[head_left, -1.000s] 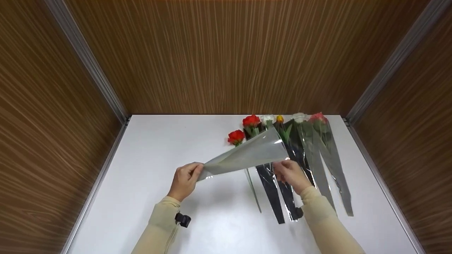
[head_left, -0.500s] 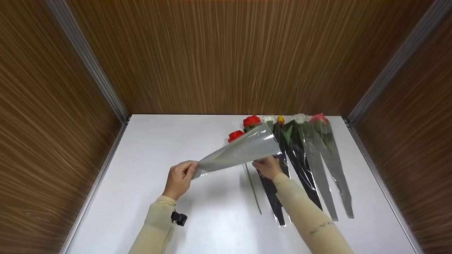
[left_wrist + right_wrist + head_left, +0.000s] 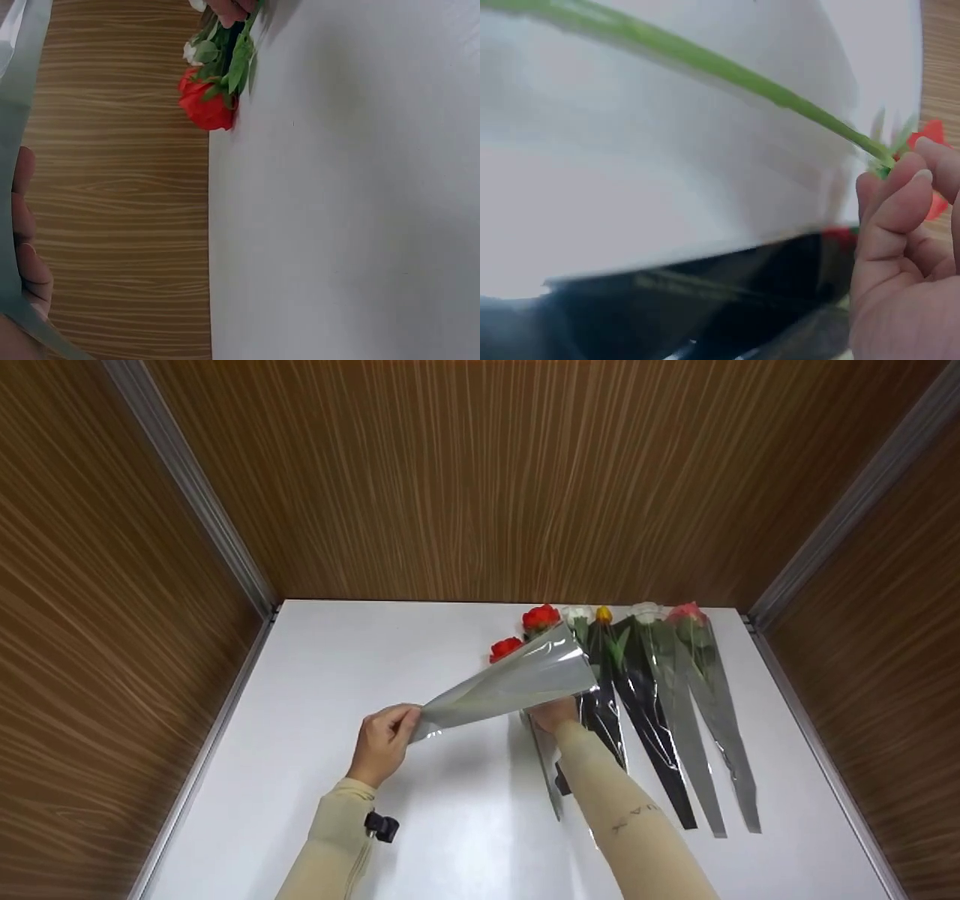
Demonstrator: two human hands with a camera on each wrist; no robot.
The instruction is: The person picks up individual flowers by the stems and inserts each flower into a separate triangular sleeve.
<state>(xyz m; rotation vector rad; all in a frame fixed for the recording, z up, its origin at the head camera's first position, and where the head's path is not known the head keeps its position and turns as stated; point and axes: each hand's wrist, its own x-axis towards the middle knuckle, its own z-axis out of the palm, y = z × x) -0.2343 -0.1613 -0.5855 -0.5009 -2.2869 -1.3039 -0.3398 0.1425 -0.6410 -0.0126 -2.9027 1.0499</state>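
Observation:
My left hand (image 3: 382,739) pinches the narrow end of a grey translucent flower sleeve (image 3: 517,675), between thumb and fingers. The sleeve is held above the table, its wide mouth pointing right. Under that mouth, my right hand (image 3: 553,712) is partly hidden in the head view. In the right wrist view the right hand's curled fingers (image 3: 900,202) grip the green stem (image 3: 757,82) of an unwrapped red flower, just below the bloom. The sleeve overlaps this red flower (image 3: 505,649) in the head view. Along the left wrist view's left side, the left fingers lie against the sleeve (image 3: 19,112).
Several wrapped flowers lie on the white table (image 3: 360,652) to the right: a red one (image 3: 540,617), white ones, a yellow tulip (image 3: 603,616) and a pink one (image 3: 688,615). Wood-grain panels (image 3: 480,480) enclose the table at the back and sides.
My right hand has left the sleeve's mouth, moved left beneath it and taken hold of the loose red flower's stem. The left hand has shifted slightly left with the sleeve.

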